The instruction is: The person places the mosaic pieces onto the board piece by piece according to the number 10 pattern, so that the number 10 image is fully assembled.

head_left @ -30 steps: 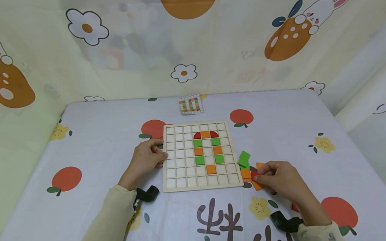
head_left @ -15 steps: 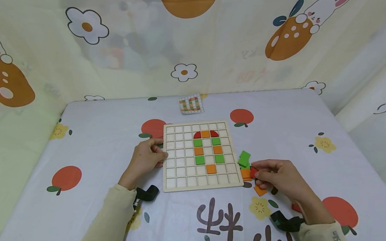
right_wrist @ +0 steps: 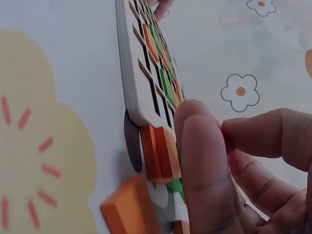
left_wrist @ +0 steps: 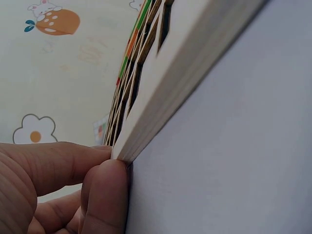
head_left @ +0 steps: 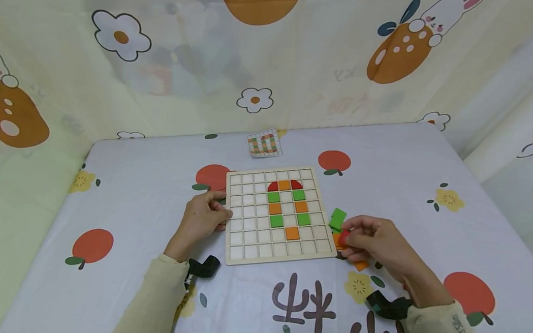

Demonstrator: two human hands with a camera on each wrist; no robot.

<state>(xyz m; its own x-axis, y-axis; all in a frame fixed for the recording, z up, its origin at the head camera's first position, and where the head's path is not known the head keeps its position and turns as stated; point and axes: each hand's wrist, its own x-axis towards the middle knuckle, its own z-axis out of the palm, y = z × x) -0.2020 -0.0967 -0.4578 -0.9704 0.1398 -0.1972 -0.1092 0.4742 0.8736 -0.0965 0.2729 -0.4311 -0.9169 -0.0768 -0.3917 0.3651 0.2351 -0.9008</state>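
Note:
A wooden grid board lies on the table with red, orange and green tiles set in some of its squares. At its left edge, my left hand grips the frame between thumb and forefinger; the left wrist view shows the fingertips on the board's side. My right hand pinches a red tile just off the board's right edge. Most of that tile is hidden behind the fingers in the right wrist view. Beneath and beside this hand lie loose green tiles and orange tiles.
A small pattern card lies behind the board. One orange tile rests in front of the right hand. The printed tablecloth covers the table, and a printed curtain hangs behind it.
My right hand has picked the red tile from the loose pile and shifted slightly left with it, toward the board. The left hand stays at the board's edge.

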